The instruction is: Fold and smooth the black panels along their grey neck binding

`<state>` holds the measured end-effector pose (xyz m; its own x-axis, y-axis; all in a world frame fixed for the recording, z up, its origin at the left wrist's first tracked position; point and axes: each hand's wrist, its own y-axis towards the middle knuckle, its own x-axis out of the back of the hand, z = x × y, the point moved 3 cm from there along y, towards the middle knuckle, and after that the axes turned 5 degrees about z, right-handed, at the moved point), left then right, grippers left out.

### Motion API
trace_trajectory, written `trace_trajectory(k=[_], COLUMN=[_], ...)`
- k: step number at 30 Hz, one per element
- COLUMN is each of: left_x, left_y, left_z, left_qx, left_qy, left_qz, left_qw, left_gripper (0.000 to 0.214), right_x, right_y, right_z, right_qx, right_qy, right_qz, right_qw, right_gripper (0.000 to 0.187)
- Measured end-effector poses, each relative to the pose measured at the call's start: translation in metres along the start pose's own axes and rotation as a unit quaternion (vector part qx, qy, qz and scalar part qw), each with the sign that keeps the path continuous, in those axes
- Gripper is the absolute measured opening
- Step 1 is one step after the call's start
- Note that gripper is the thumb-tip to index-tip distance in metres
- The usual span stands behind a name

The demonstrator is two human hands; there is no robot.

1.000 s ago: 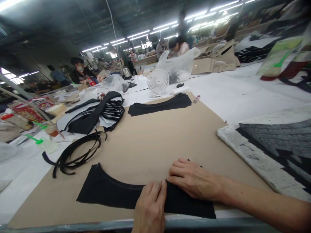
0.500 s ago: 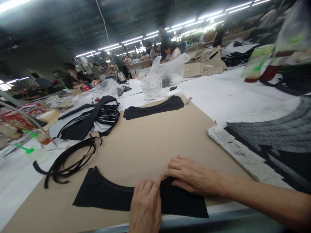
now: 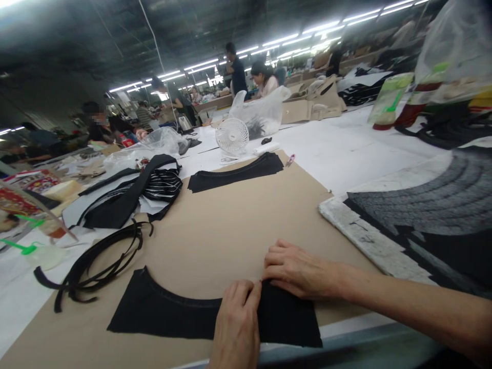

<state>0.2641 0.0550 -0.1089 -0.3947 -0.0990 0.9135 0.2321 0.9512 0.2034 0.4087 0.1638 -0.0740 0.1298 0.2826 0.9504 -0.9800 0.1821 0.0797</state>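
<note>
A black curved fabric piece (image 3: 165, 310) lies on a brown paper sheet (image 3: 230, 225) near the table's front edge. My left hand (image 3: 236, 320) rests on the piece's middle, fingers together and bent over its upper edge. My right hand (image 3: 298, 270) lies beside it, fingertips pinching the same edge. The two hands almost touch. Left of the piece lie loose black strips (image 3: 96, 259). A second stack of black curved pieces (image 3: 236, 171) sits at the sheet's far end.
A striped black bundle (image 3: 134, 192) lies at left. A small white fan (image 3: 231, 136) and plastic bags (image 3: 261, 110) stand behind. A grey-and-black printed board (image 3: 426, 205) fills the right. Glue bottles (image 3: 36, 251) sit far left. Other people work at the tables behind.
The view has shifted, so everything slid left in the picture. My hands stay on the fabric's upper edge; the fingertips have drawn closer together.
</note>
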Motion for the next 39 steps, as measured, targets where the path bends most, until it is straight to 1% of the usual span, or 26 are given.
trace_trajectory(k=[4,6,9,12,14,18,20,23,27,29,33,35,37,39], left_x=[-0.008,-0.013,-0.019,-0.023,-0.022,-0.013,-0.01,-0.01,-0.012,-0.011,-0.009,-0.008,-0.008,-0.01], left_y=[-0.008,-0.012,-0.017,-0.021,-0.02,-0.013,-0.01,-0.008,-0.009,-0.008,-0.002,0.002,0.006,0.008], left_z=[0.007,0.008,0.008,0.007,0.006,0.005,0.005,0.006,0.007,0.006,0.004,0.002,-0.001,-0.004], left_qx=[-0.047,-0.066,-0.08,-0.073,-0.077,-0.098,-0.097,-0.088,-0.092,-0.096,-0.083,-0.077,-0.08,-0.099], left_qy=[0.053,0.069,0.092,0.107,0.103,0.09,0.092,0.095,0.105,0.105,0.087,0.096,0.118,0.15], left_qz=[0.011,0.006,-0.034,-0.065,-0.055,-0.007,0.004,0.007,-0.019,-0.023,0.019,0.032,0.033,0.023], left_qw=[0.997,0.995,0.992,0.989,0.99,0.991,0.991,0.992,0.99,0.99,0.992,0.992,0.989,0.983], left_gripper=[0.045,0.047,0.055,0.062,0.061,0.06,0.059,0.056,0.055,0.056,0.056,0.057,0.058,0.058], right_x=[-0.001,-0.002,-0.003,-0.002,-0.001,0.003,0.003,0.001,-0.001,-0.002,-0.002,-0.003,-0.004,-0.005], right_y=[-0.004,-0.006,-0.008,-0.009,-0.01,-0.011,-0.012,-0.015,-0.019,-0.02,-0.019,-0.019,-0.019,-0.019], right_z=[-0.002,-0.004,-0.006,-0.007,-0.007,-0.007,-0.008,-0.011,-0.012,-0.013,-0.014,-0.015,-0.015,-0.015], right_qx=[0.001,-0.003,0.0,0.007,0.005,-0.004,-0.005,-0.006,0.003,0.007,0.011,0.014,0.016,0.017], right_qy=[0.0,0.009,0.011,0.01,0.014,0.013,0.009,0.005,0.0,-0.004,-0.014,-0.02,-0.024,-0.024], right_qz=[-0.005,-0.005,-0.006,-0.006,-0.005,-0.004,-0.005,-0.01,-0.016,-0.018,-0.019,-0.022,-0.024,-0.024], right_qw=[1.0,1.0,1.0,1.0,1.0,1.0,1.0,1.0,1.0,1.0,1.0,0.999,0.999,0.999], right_gripper=[0.016,0.017,0.017,0.018,0.019,0.019,0.017,0.015,0.017,0.017,0.016,0.017,0.019,0.02])
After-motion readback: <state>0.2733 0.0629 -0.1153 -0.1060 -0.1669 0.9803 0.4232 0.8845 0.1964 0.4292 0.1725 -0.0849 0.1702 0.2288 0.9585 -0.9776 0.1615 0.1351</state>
